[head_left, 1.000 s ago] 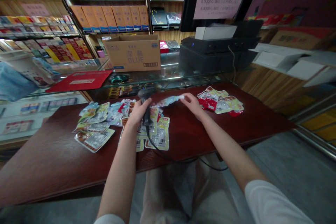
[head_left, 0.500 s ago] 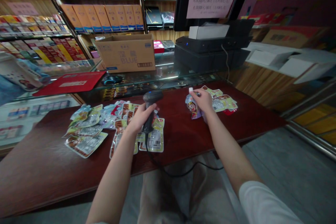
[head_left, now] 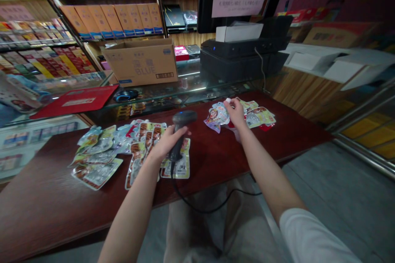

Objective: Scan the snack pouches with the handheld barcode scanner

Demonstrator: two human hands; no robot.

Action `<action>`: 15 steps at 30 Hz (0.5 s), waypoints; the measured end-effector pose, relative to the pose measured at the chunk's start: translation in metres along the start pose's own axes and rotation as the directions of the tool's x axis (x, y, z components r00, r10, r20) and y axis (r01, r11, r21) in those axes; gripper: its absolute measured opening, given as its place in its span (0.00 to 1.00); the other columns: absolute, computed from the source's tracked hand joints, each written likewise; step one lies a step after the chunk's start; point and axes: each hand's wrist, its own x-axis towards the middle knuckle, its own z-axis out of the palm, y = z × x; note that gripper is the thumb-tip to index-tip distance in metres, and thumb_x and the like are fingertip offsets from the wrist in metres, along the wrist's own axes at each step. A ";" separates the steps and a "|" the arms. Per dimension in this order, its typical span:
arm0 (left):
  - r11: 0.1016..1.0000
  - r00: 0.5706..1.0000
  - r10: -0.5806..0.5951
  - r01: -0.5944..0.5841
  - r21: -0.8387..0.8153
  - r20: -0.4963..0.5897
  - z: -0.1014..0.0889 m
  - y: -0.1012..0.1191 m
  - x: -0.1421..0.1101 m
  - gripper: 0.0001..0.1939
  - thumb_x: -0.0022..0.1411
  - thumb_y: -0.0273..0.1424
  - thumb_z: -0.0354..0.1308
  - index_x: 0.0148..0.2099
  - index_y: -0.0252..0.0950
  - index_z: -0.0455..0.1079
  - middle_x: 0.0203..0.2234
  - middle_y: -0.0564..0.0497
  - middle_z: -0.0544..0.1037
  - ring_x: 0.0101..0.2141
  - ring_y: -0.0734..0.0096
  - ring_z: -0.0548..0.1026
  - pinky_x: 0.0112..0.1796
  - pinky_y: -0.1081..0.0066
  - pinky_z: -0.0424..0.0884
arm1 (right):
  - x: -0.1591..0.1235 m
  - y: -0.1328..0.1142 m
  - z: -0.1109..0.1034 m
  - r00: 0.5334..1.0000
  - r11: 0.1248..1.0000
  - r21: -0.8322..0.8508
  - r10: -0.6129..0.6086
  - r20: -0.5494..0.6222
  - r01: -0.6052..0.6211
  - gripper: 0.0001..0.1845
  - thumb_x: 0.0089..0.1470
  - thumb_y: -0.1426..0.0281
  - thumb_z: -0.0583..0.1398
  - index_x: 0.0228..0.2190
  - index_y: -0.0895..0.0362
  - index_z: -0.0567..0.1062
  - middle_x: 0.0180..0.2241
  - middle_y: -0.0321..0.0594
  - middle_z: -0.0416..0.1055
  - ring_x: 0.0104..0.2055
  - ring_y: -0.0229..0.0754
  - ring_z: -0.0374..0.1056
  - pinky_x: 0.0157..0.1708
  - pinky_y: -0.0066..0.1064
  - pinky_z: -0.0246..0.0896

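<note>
My left hand (head_left: pixel 169 143) is wrapped round the handle of a black barcode scanner (head_left: pixel 178 135), held upright with its head pointing right. Beneath and beside it lie several flat snack packets (head_left: pixel 138 154) in brown, green and clear plastic. On the right, my right hand (head_left: pixel 236 114) pinches the white cap of a spouted pouch (head_left: pixel 218 116), which is silvery purple with a cartoon figure. The pouch's body hangs out to the left of my fingers, low over the table. More packets (head_left: pixel 259 116) lie just behind and right of that hand.
A dark red wooden table (head_left: pixel 210 160) carries the packets. Behind it a glass counter holds a cardboard box (head_left: pixel 140 62), a mouse (head_left: pixel 126 95), a red folder (head_left: pixel 77 100) and a black cash drawer (head_left: pixel 237 63). The scanner's cable (head_left: pixel 212 209) loops past the table's front edge.
The pouch in my right hand has swung leftward and turned so that more of its front shows. The scanner stays in my left hand, and the whole view has shifted slightly.
</note>
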 end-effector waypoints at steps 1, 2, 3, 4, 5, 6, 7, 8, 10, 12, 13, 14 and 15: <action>1.000 1.000 -0.001 0.001 -0.003 0.003 0.000 0.001 0.000 0.26 0.48 0.51 0.67 0.36 0.32 0.70 0.29 0.46 0.79 0.20 0.76 0.70 0.22 0.73 0.66 | 0.000 0.000 0.000 1.000 0.999 0.035 0.017 -0.006 -0.016 0.23 0.46 0.46 0.62 0.26 0.53 0.67 0.26 0.34 0.67 0.31 0.41 0.64 0.38 0.35 0.61; 1.000 1.000 0.000 0.000 -0.007 0.003 0.001 0.001 0.000 0.26 0.47 0.51 0.67 0.36 0.32 0.70 0.29 0.46 0.79 0.20 0.76 0.70 0.22 0.73 0.67 | 0.001 0.001 0.001 0.999 0.996 0.084 0.039 -0.006 -0.038 0.23 0.45 0.46 0.63 0.26 0.53 0.68 0.27 0.34 0.68 0.32 0.41 0.64 0.38 0.35 0.61; 1.000 1.000 0.000 0.000 -0.012 0.004 0.001 0.001 0.000 0.27 0.47 0.51 0.67 0.36 0.32 0.70 0.29 0.46 0.79 0.20 0.76 0.71 0.23 0.73 0.67 | 0.001 0.001 0.001 0.998 0.987 0.143 0.066 0.001 -0.066 0.24 0.44 0.46 0.64 0.27 0.53 0.68 0.27 0.34 0.68 0.32 0.40 0.65 0.38 0.34 0.62; 1.000 1.000 -0.002 0.002 -0.017 0.003 0.001 0.002 0.000 0.27 0.47 0.51 0.67 0.36 0.32 0.69 0.30 0.46 0.79 0.20 0.76 0.71 0.23 0.73 0.67 | 0.002 0.002 0.001 0.995 0.972 0.211 0.102 0.019 -0.103 0.24 0.44 0.46 0.64 0.28 0.52 0.68 0.28 0.33 0.69 0.33 0.40 0.66 0.37 0.33 0.63; 1.000 1.000 -0.003 0.004 -0.025 0.001 0.000 0.001 0.000 0.27 0.46 0.51 0.67 0.36 0.32 0.69 0.30 0.46 0.79 0.21 0.76 0.71 0.23 0.73 0.68 | 0.002 0.002 0.001 0.988 0.947 0.285 0.144 0.050 -0.152 0.24 0.44 0.45 0.65 0.29 0.52 0.69 0.28 0.33 0.69 0.33 0.40 0.67 0.36 0.33 0.64; 0.999 1.000 -0.003 0.003 -0.034 -0.004 0.000 0.001 0.000 0.28 0.46 0.51 0.67 0.37 0.32 0.69 0.31 0.46 0.80 0.21 0.76 0.71 0.23 0.73 0.68 | 0.003 0.002 -0.001 0.978 0.909 0.362 0.187 0.090 -0.207 0.24 0.44 0.46 0.65 0.30 0.51 0.69 0.28 0.33 0.70 0.33 0.40 0.68 0.35 0.33 0.65; 0.999 1.000 -0.002 0.002 -0.044 -0.011 0.000 0.001 0.000 0.28 0.45 0.51 0.68 0.37 0.32 0.69 0.31 0.46 0.80 0.21 0.76 0.71 0.23 0.72 0.68 | 0.003 0.001 -0.002 0.965 0.860 0.439 0.224 0.136 -0.261 0.23 0.45 0.46 0.64 0.31 0.50 0.70 0.29 0.33 0.71 0.33 0.41 0.69 0.35 0.33 0.66; 0.999 1.000 -0.002 0.001 -0.053 -0.018 -0.001 0.000 0.001 0.29 0.45 0.52 0.68 0.37 0.32 0.69 0.31 0.46 0.79 0.20 0.76 0.71 0.22 0.72 0.68 | 0.003 0.000 -0.005 0.951 0.802 0.511 0.252 0.180 -0.309 0.21 0.47 0.46 0.64 0.32 0.49 0.70 0.29 0.33 0.72 0.35 0.42 0.71 0.36 0.35 0.68; 0.998 1.000 0.000 -0.002 -0.065 -0.030 -0.002 -0.001 0.001 0.29 0.45 0.52 0.68 0.37 0.32 0.69 0.31 0.46 0.79 0.20 0.76 0.71 0.22 0.72 0.67 | 0.002 -0.003 -0.010 0.928 0.688 0.623 0.274 0.253 -0.373 0.19 0.49 0.47 0.61 0.34 0.48 0.72 0.30 0.34 0.73 0.38 0.45 0.73 0.40 0.41 0.70; 0.998 0.999 0.003 -0.005 -0.068 -0.034 -0.003 -0.002 0.002 0.29 0.45 0.51 0.68 0.37 0.31 0.69 0.30 0.46 0.79 0.20 0.76 0.71 0.22 0.72 0.67 | 0.000 -0.006 -0.015 0.917 0.614 0.681 0.272 0.292 -0.399 0.19 0.51 0.47 0.58 0.35 0.48 0.74 0.29 0.35 0.74 0.41 0.47 0.73 0.45 0.48 0.69; 0.997 0.999 0.005 -0.008 -0.070 -0.037 -0.003 -0.002 0.002 0.29 0.45 0.51 0.68 0.38 0.31 0.69 0.31 0.46 0.80 0.20 0.76 0.71 0.22 0.72 0.67 | -0.001 -0.009 -0.016 0.912 0.593 0.693 0.270 0.310 -0.411 0.19 0.52 0.48 0.56 0.35 0.48 0.75 0.29 0.36 0.75 0.41 0.47 0.73 0.46 0.51 0.69; 0.997 0.999 0.008 -0.010 -0.072 -0.039 -0.003 -0.001 0.002 0.29 0.45 0.51 0.68 0.38 0.31 0.69 0.32 0.45 0.80 0.20 0.76 0.71 0.22 0.72 0.67 | -0.003 -0.011 -0.017 0.907 0.577 0.700 0.267 0.326 -0.421 0.20 0.52 0.48 0.56 0.36 0.48 0.76 0.29 0.36 0.75 0.41 0.48 0.73 0.48 0.53 0.67; 0.997 0.999 0.007 -0.009 -0.074 -0.036 -0.002 -0.001 0.001 0.29 0.45 0.51 0.69 0.38 0.31 0.69 0.32 0.45 0.80 0.20 0.76 0.71 0.22 0.73 0.67 | -0.004 -0.014 -0.017 0.903 0.566 0.704 0.264 0.340 -0.430 0.20 0.52 0.49 0.56 0.36 0.48 0.76 0.29 0.37 0.75 0.41 0.48 0.73 0.49 0.54 0.67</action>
